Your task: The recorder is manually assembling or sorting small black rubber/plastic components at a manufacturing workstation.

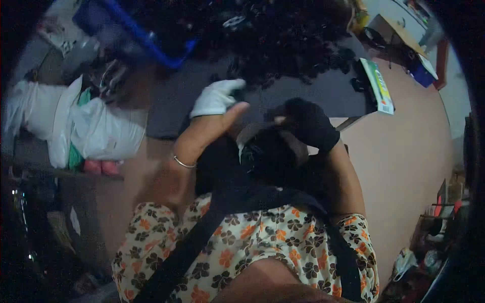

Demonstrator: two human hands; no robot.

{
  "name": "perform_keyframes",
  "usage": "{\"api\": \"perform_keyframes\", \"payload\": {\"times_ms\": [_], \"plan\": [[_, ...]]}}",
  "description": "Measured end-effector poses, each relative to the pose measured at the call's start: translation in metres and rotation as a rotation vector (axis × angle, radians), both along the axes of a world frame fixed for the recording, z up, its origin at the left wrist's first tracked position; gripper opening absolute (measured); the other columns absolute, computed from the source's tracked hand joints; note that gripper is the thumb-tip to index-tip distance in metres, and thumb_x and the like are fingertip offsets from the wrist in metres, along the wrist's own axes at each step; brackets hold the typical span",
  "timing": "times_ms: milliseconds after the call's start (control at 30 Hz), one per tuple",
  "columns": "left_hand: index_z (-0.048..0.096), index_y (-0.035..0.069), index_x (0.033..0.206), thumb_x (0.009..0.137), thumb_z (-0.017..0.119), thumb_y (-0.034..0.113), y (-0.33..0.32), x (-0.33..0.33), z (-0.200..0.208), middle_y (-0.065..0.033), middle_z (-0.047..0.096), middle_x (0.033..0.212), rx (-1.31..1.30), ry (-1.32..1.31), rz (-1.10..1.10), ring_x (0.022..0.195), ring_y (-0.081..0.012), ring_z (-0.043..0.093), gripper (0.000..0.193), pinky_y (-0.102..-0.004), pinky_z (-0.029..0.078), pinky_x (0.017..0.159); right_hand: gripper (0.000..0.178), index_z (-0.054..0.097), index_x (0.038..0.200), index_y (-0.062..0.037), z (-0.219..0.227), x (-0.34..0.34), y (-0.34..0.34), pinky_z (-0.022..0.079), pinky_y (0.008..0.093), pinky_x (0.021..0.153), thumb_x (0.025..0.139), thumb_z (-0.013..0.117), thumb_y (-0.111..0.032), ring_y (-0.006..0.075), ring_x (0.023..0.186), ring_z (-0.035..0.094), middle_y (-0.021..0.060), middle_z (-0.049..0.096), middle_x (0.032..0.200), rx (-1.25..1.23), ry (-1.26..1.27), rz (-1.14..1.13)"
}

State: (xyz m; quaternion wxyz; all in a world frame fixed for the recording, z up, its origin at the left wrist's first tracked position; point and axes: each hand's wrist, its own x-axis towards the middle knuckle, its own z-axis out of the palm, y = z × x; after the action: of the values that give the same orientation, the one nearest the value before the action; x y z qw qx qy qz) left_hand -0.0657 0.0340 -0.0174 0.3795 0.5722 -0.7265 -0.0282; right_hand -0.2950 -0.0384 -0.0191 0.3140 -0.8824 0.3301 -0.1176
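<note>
My left hand (214, 102), in a white glove that leaves the thumb bare, is above the near edge of the dark grey table. Its fingers curl toward the thumb around a small dark piece (236, 95), whose kind is too dim to tell. My right hand (312, 125) wears a black glove with a fingertip showing, and its fingers are closed. A greyish, blurred strip (251, 132) extends from that fingertip toward my left hand; I cannot make out what it is. Dark material lies in my lap below both hands. Beyond them, a heap of small black pieces (283, 40) covers the far tabletop (189, 83).
A blue-rimmed container (174, 60) stands at the far left. Stuffed white plastic bags (103, 129) sit on the left. On the table's right edge lies a green and yellow flat box (378, 86). Another small blue box (422, 74) and a cardboard piece (396, 33) are farther right.
</note>
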Motion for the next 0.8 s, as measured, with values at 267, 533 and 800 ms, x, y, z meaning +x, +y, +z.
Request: {"api": "perform_keyframes", "payload": {"times_ms": [267,533,800], "plan": [[0.058,0.006,0.104,0.074,0.063,0.014,-0.075,0.027,0.0,-0.0175,0.06,0.094,0.345,-0.262,0.29,0.087,-0.0327,0.058,0.032,-0.0389,0.047,0.075,0.031,0.058,0.095,-0.003,-0.039,0.004,-0.057,0.047,0.0455,0.066,0.071,0.06,-0.024,0.0374,0.075,0.058,0.0197,0.059,0.086,-0.777,-0.271,-0.411],[0.06,0.015,0.104,0.072,0.063,0.014,-0.086,0.025,-0.001,-0.0129,0.061,0.099,0.233,-0.281,0.359,0.092,-0.0324,0.057,0.032,-0.0416,0.046,0.079,0.027,0.06,0.088,-0.0047,-0.051,0.005,-0.071,0.045,0.044,0.069,0.068,0.062,-0.023,0.0346,0.081,0.057,0.0181,0.059,0.084,-0.52,-0.146,-0.322],[0.062,0.012,0.102,0.074,0.06,0.012,-0.103,0.02,0.005,-0.0119,0.061,0.1,0.359,-0.378,0.459,0.092,-0.0319,0.058,0.028,-0.0375,0.048,0.077,0.028,0.061,0.085,-0.0023,-0.05,-0.01,-0.061,0.046,0.0459,0.069,0.073,0.059,-0.027,0.0378,0.08,0.058,0.0216,0.059,0.085,-0.519,-0.255,-0.337]]}}
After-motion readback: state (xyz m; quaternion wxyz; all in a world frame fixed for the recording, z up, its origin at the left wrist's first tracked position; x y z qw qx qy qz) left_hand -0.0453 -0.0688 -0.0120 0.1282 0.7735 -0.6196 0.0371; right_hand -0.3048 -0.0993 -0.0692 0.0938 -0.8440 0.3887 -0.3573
